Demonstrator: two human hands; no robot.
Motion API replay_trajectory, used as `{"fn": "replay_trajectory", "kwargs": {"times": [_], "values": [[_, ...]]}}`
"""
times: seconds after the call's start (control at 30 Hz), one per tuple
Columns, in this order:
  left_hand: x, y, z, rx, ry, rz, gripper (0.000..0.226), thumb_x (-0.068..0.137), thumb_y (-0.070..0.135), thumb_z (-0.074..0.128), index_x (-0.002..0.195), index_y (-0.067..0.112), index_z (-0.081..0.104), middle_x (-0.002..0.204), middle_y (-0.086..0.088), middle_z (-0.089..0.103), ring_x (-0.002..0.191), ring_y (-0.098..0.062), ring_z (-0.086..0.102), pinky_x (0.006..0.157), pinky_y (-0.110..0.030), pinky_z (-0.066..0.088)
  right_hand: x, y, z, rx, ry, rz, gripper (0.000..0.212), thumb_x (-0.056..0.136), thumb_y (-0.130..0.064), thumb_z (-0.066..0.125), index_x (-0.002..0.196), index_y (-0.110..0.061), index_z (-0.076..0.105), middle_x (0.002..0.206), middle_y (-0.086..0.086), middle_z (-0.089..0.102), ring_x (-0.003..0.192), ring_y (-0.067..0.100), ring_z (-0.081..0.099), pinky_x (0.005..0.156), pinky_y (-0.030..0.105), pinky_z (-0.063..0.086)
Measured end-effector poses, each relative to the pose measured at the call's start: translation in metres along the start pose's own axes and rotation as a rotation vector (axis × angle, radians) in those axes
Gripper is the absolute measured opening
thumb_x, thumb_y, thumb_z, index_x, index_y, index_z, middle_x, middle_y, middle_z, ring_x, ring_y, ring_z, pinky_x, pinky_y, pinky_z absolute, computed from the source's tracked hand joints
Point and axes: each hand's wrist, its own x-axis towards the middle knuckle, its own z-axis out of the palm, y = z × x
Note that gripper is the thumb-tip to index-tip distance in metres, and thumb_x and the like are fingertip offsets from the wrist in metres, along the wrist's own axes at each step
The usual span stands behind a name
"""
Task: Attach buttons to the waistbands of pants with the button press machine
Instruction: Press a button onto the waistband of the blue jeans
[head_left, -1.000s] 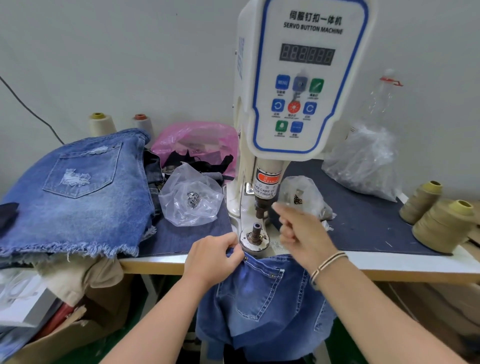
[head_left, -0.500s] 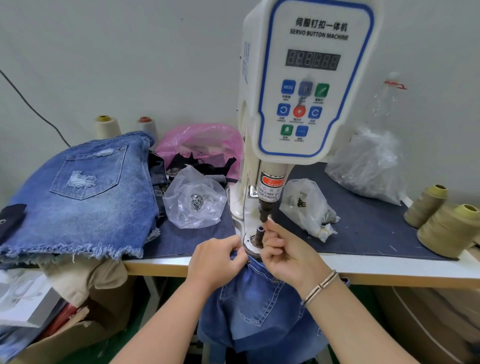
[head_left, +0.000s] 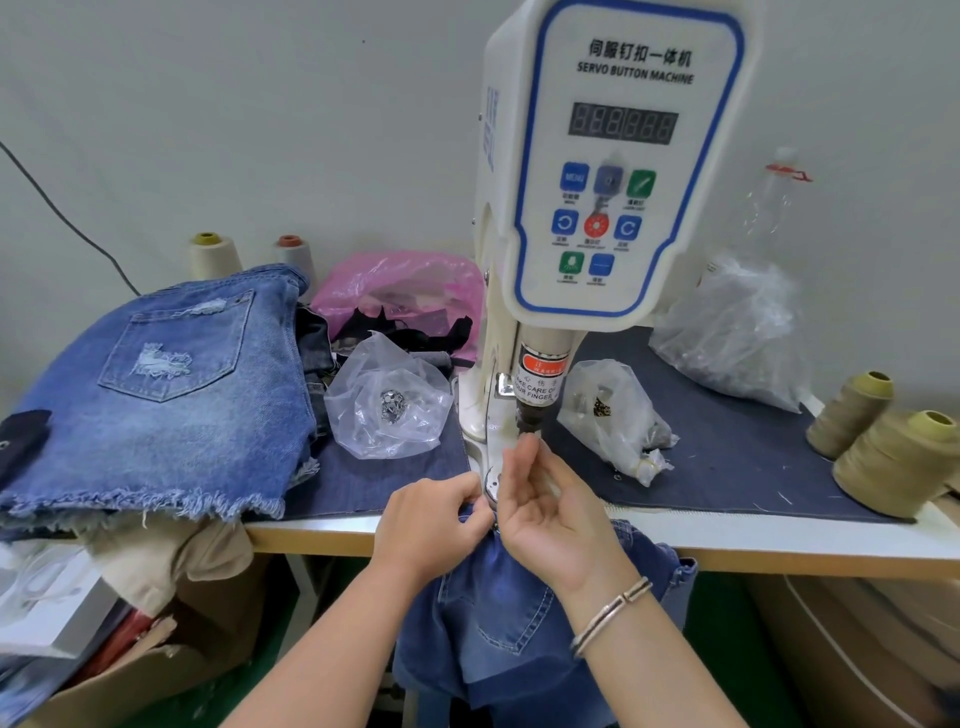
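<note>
Left hand (head_left: 434, 519) grips the denim pants (head_left: 519, 613) waistband at the table edge, just below the button press machine (head_left: 597, 208). Right hand (head_left: 545, 509) reaches fingertips up to the upper die (head_left: 530, 418); any held button is hidden. Advice: seat squarely, withdraw fingers before pressing.

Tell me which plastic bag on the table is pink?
The pink bag behind the clear bag of silver buttons, left of the button machine; the others are clear.

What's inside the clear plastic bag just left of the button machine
A small cluster of silvery metal pieces, likely buttons, sits in the clear plastic bag. The crumpled plastic blurs them, so their count and exact type cannot be told.
</note>
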Motion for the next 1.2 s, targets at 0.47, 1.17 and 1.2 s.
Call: {"fn": "replay_trajectory", "kwargs": {"times": [0.47,1.17,1.2], "values": [[0.001,0.005,-0.007,-0.018,-0.108,-0.065,0.019,0.085,0.028,0.050,0.066,0.026,0.053,0.074,0.001,0.064,0.080,-0.027,0.062,0.054,-0.028,0.031,0.080,0.054,0.046,-1.858,-0.103,-0.466,0.027,0.099,-0.017,0.042,0.112,-0.002,0.061,0.105,0.015,0.062,0.091,0.028,0.061,0.082,0.042,0.054],[0.001,0.005,-0.012,0.011,-0.283,-0.189,0.016,0.085,0.027,0.048,0.089,0.018,0.060,0.097,-0.005,0.068,0.090,-0.024,0.063,0.067,-0.025,0.041,0.163,0.065,0.041,-3.029,-0.089,-0.918,0.034,0.092,-0.001,0.046,0.125,-0.005,0.052,0.129,0.012,0.050,0.116,0.029,0.052,0.082,0.040,0.047],[0.000,0.004,-0.011,0.022,-0.276,-0.182,0.019,0.086,0.027,0.048,0.092,0.016,0.062,0.097,-0.006,0.068,0.091,-0.024,0.063,0.067,-0.025,0.041,0.162,0.065,0.041,-3.044,-0.088,-0.927,0.034,0.092,-0.001,0.046,0.125,-0.005,0.052,0.129,0.012,0.050,0.116,0.030,0.052,0.081,0.040,0.046]]}}
